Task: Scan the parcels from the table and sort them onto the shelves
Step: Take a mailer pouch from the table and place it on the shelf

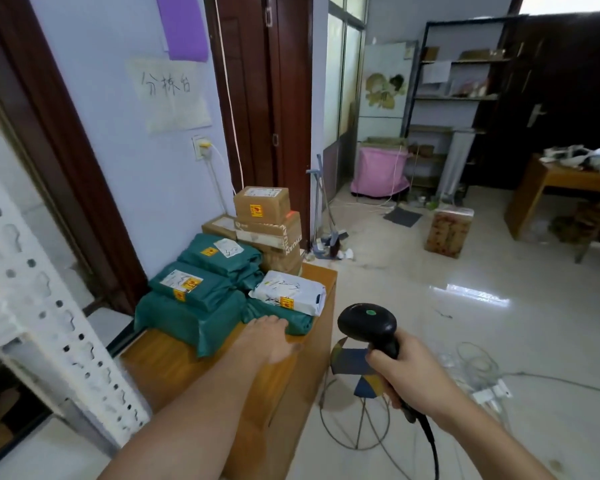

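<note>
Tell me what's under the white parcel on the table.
The white parcel lies on a green parcel, which the left hand touches at its near edge. Anything beneath that green parcel is hidden.

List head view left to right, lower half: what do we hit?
White rack post → green parcels → left hand → white parcel → scanner → right hand → power strip

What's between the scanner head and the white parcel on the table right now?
Nothing: in the head view only the bare table corner and floor separate the scanner, gripped by the right hand, from the white parcel.
</note>
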Tool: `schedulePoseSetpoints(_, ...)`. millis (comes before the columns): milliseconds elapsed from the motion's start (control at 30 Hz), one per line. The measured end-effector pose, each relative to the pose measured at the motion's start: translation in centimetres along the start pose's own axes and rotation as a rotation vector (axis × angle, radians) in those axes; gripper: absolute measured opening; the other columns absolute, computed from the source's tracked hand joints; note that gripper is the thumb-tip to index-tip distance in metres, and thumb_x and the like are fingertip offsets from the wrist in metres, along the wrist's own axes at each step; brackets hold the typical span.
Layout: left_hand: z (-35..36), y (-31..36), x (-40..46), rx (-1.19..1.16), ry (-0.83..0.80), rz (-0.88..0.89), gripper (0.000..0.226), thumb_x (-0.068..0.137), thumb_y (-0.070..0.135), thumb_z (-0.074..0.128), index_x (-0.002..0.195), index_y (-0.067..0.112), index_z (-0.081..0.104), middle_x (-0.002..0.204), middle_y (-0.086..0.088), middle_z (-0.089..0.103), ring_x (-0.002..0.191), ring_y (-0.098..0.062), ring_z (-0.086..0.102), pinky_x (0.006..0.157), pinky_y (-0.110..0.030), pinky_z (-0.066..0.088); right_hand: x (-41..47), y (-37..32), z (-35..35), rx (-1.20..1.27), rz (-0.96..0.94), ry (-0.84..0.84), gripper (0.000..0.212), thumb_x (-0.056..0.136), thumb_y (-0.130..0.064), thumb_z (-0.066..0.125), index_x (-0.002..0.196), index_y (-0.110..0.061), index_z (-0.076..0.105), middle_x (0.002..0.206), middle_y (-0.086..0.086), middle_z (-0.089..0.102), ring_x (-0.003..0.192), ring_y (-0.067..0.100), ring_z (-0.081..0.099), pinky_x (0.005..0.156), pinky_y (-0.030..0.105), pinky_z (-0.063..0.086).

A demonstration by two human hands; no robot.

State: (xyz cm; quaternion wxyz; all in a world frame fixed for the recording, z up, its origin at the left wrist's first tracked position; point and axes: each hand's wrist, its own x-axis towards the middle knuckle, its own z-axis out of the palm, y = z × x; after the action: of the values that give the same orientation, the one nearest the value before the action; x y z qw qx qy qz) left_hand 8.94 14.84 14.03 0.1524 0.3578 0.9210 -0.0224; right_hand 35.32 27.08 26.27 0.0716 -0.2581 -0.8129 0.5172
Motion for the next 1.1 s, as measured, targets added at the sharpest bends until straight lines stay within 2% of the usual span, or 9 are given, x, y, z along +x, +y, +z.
schedulePoseSetpoints(267, 0.4, -0.7, 10.2, -0.075, -0.084, -0.041, 0.086, 0.093, 0.075, 0.047, 0.158, 0.019, 0.039, 0.163, -0.009, 0.041, 0.147, -0.031, 0.041, 0.122, -0.05, 0.034, 10.1, 0.4, -2.4, 0.021, 0.031, 0.028, 0.001, 0.092, -0.007, 0.057, 0.091, -0.008, 0.057, 0.056, 0.012, 0.055, 0.037, 0.02, 0.055, 0.04, 0.026, 0.044)
schedulePoseSetpoints(500, 2.9, -1.5, 18.7, -0.26, -0.129, -0.229, 0.084, 0.096, 0.072, 0.045, 0.159, 0.018, 0.036, 0.162, -0.008, 0.04, 0.147, -0.031, 0.039, 0.118, -0.046, 0.036, 22.9, 2.7, -4.1, -0.077, 0.015, -0.079, 0.004, 0.088, -0.011, 0.061, 0.085, -0.011, 0.06, 0.057, 0.001, 0.057, 0.052, 0.016, 0.055, 0.055, 0.032, 0.045)
schedulePoseSetpoints(600, 3.9, -1.5, 21.6, -0.531, -0.121, -0.395, 0.079, 0.097, 0.067, 0.051, 0.155, 0.015, 0.043, 0.156, -0.01, 0.048, 0.138, -0.03, 0.049, 0.106, -0.039, 0.044, 28.8, 3.3, -4.7, -0.076, 0.02, -0.194, 0.003, 0.089, -0.01, 0.061, 0.091, -0.01, 0.059, 0.055, 0.007, 0.056, 0.044, 0.021, 0.054, 0.048, 0.039, 0.047)
schedulePoseSetpoints(767, 6.0, -1.1, 25.4, -1.13, -0.097, -0.757, 0.081, 0.096, 0.057, 0.063, 0.136, -0.012, 0.053, 0.139, -0.032, 0.057, 0.124, -0.045, 0.06, 0.091, -0.042, 0.047, 36.5, 3.6, -4.7, -0.086, 0.014, -0.402, 0.006, 0.092, -0.009, 0.057, 0.094, -0.015, 0.057, 0.052, 0.009, 0.055, 0.039, 0.021, 0.051, 0.045, 0.031, 0.048)
schedulePoseSetpoints(800, 6.5, -1.1, 26.1, -1.223, -0.092, -0.805, 0.073, 0.095, 0.054, 0.066, 0.125, -0.012, 0.059, 0.127, -0.033, 0.061, 0.113, -0.043, 0.065, 0.109, -0.053, 0.046, 37.7, 3.6, -4.4, -0.091, 0.01, -0.433, 0.007, 0.092, -0.009, 0.056, 0.093, -0.016, 0.057, 0.051, 0.009, 0.055, 0.038, 0.021, 0.05, 0.045, 0.031, 0.048)
schedulePoseSetpoints(833, 7.1, -1.1, 26.8, -1.316, -0.093, -0.855, 0.064, 0.094, 0.054, 0.068, 0.119, -0.004, 0.063, 0.121, -0.027, 0.063, 0.106, -0.037, 0.067, 0.083, -0.032, 0.028, 38.8, 3.6, -4.1, -0.095, 0.007, -0.458, 0.007, 0.092, -0.009, 0.056, 0.091, -0.016, 0.057, 0.05, 0.009, 0.055, 0.038, 0.021, 0.05, 0.046, 0.031, 0.048)
schedulePoseSetpoints(867, 6.9, -0.9, 27.3, -1.396, -0.068, -0.907, 0.067, 0.091, 0.057, 0.069, 0.13, 0.004, 0.059, 0.13, -0.018, 0.061, 0.113, -0.031, 0.065, 0.094, -0.044, 0.049, 39.9, 3.7, -3.8, -0.104, 0.006, -0.482, 0.006, 0.092, -0.009, 0.055, 0.089, -0.015, 0.056, 0.05, 0.01, 0.056, 0.039, 0.021, 0.051, 0.047, 0.033, 0.048)
schedulePoseSetpoints(933, 8.2, -1.2, 28.8, -1.499, -0.053, -0.974, 0.091, 0.086, 0.069, 0.069, 0.152, 0.012, 0.043, 0.15, -0.012, 0.051, 0.13, -0.031, 0.057, 0.107, -0.047, 0.049, 41.6, 3.8, -3.0, -0.116, 0.019, -0.519, 0.006, 0.091, -0.009, 0.055, 0.086, -0.012, 0.055, 0.051, 0.011, 0.056, 0.039, 0.022, 0.051, 0.048, 0.034, 0.048)
schedulePoseSetpoints(1100, 6.7, -1.4, 30.2, -1.637, -0.078, -1.059, 0.068, 0.094, 0.058, 0.067, 0.144, 0.015, 0.049, 0.136, -0.011, 0.06, 0.12, -0.027, 0.062, 0.097, -0.037, 0.053, 45.1, 4.2, -1.2, -0.113, 0.072, -0.548, 0.002, 0.091, -0.012, 0.059, 0.091, -0.01, 0.057, 0.052, 0.008, 0.057, 0.041, 0.023, 0.053, 0.045, 0.032, 0.045)
